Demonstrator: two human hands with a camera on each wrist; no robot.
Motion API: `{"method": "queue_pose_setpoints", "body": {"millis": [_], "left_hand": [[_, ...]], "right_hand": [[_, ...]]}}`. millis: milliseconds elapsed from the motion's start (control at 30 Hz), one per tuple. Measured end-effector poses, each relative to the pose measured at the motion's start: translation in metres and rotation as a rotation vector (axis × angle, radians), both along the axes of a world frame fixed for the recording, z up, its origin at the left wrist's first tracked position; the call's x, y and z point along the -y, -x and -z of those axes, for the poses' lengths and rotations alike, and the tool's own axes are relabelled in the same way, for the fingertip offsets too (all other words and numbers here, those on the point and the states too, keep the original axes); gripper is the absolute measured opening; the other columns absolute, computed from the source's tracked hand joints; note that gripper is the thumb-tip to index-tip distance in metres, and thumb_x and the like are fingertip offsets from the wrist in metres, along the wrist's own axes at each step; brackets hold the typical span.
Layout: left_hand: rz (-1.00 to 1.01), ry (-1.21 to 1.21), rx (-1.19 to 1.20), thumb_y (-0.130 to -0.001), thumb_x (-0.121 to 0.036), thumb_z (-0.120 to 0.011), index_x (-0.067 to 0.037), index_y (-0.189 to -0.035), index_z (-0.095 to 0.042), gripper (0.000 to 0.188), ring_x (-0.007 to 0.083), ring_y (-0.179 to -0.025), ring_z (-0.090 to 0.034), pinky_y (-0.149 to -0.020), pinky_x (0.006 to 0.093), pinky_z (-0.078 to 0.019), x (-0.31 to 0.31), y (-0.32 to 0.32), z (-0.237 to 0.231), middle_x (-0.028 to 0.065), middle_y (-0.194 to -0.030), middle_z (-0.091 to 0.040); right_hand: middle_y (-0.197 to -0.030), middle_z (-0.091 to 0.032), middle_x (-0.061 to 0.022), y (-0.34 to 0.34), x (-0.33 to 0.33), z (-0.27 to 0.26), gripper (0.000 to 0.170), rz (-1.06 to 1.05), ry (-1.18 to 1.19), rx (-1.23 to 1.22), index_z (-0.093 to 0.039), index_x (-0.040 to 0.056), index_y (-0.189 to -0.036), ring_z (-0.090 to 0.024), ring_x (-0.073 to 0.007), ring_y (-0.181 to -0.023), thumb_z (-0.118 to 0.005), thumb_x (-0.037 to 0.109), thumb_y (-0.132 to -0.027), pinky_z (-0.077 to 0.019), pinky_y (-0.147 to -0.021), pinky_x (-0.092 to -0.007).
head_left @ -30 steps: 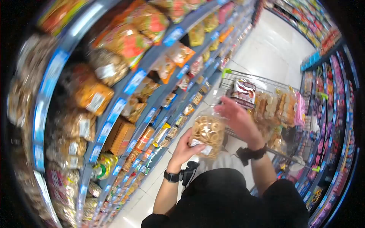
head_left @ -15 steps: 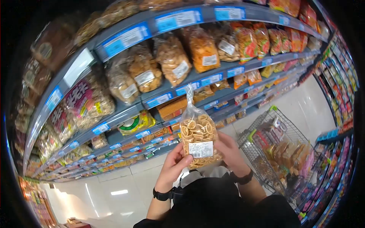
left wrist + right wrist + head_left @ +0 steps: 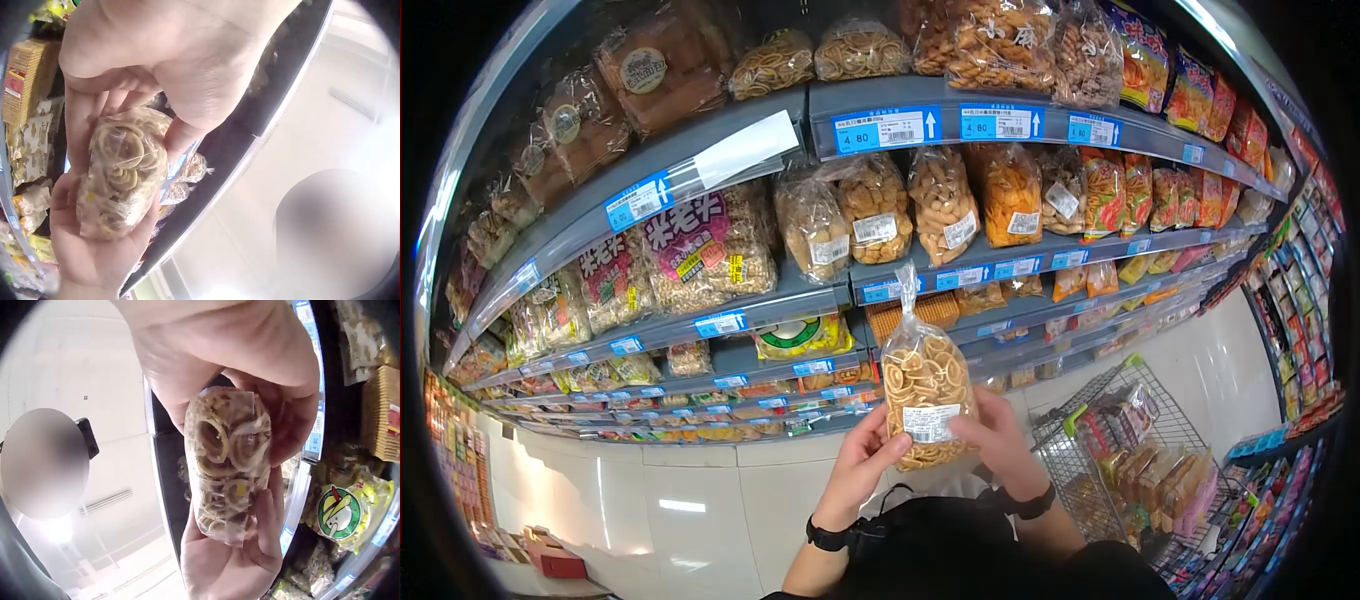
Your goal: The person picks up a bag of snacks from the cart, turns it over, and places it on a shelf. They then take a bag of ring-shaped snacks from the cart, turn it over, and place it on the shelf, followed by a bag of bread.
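Note:
A clear bag of ring-shaped snacks (image 3: 927, 385) is held upright in front of the body, its twisted top pointing up and a white label facing the head camera. The left hand (image 3: 860, 462) grips its left side, thumb on the front near the label. On the right side the right hand (image 3: 1006, 446) holds it, thumb beside the label. From below, both wrist views show the bag's underside (image 3: 124, 172) between the left hand (image 3: 169, 56) and the right hand (image 3: 97, 256), with fingers curled round its sides.
Shelves of bagged snacks, with blue price tags (image 3: 887, 129) on their edges, stand ahead. A wire shopping cart (image 3: 1090, 480) holding bread and other packages is at the right. Tiled floor (image 3: 690, 500) shows at the lower left, with a red box (image 3: 555, 556).
The view has swung from the aisle and cart to face the shelves. The right hand, off the bag a second ago, has come to hold its right side. The bag is now upright, label forward.

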State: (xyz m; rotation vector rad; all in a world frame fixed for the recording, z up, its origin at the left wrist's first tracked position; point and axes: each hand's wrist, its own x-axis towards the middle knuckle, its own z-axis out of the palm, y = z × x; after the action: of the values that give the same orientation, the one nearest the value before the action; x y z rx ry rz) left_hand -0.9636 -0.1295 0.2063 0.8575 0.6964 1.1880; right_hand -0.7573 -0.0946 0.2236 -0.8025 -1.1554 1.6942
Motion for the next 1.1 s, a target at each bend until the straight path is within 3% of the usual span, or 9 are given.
{"method": "queue_pose_setpoints", "body": {"millis": [367, 533, 633, 1100], "left_hand": [[-0.02, -0.019, 0.125, -0.094, -0.005, -0.062, 0.002, -0.143, -0.041, 0.054, 0.0123, -0.115, -0.057, -0.098, 0.0269, -0.0439, 0.002, 0.001, -0.006, 0.009, -0.13, -0.06], [-0.017, -0.046, 0.131, -0.094, -0.005, -0.062, 0.003, -0.143, -0.04, 0.055, 0.012, -0.115, -0.057, -0.098, 0.0272, -0.0437, 0.005, 0.002, -0.003, 0.009, -0.13, -0.06], [-0.045, 0.002, 0.175, -0.094, -0.006, -0.062, 0.003, -0.144, -0.04, 0.055, 0.0125, -0.116, -0.057, -0.098, 0.0276, -0.0435, 0.009, 0.003, -0.008, 0.0092, -0.13, -0.06], [-0.041, -0.08, 0.136, -0.094, -0.008, -0.063, 0.003, -0.145, -0.038, 0.058, 0.0138, -0.118, -0.056, -0.1, 0.0279, -0.0426, 0.018, 0.006, -0.008, 0.0105, -0.131, -0.059]], "right_hand": [[-0.119, -0.063, -0.0056, 0.002, 0.0, -0.009, 0.047, -0.034, 0.003, -0.056, -0.052, -0.0019, -0.131, -0.059, -0.012, -0.106, -0.07, 0.006, -0.088, -0.048, -0.092, -0.0288], [-0.131, -0.056, -0.0064, 0.003, 0.006, -0.02, 0.062, -0.096, -0.103, -0.082, -0.042, -0.0012, -0.141, -0.054, -0.0134, -0.117, -0.071, 0.006, -0.086, -0.0451, -0.098, -0.0305], [-0.134, -0.053, -0.0065, 0.004, 0.01, -0.025, 0.067, -0.123, -0.046, -0.076, -0.037, -0.0008, -0.144, -0.052, -0.0143, -0.12, -0.07, 0.007, -0.086, -0.0437, -0.1, -0.0316], [-0.128, -0.057, -0.0048, 0.007, 0.02, -0.01, 0.065, -0.099, -0.021, -0.144, -0.04, 0.0005, -0.143, -0.054, -0.0126, -0.115, -0.07, 0.007, -0.085, -0.0464, -0.095, -0.0287]]}}
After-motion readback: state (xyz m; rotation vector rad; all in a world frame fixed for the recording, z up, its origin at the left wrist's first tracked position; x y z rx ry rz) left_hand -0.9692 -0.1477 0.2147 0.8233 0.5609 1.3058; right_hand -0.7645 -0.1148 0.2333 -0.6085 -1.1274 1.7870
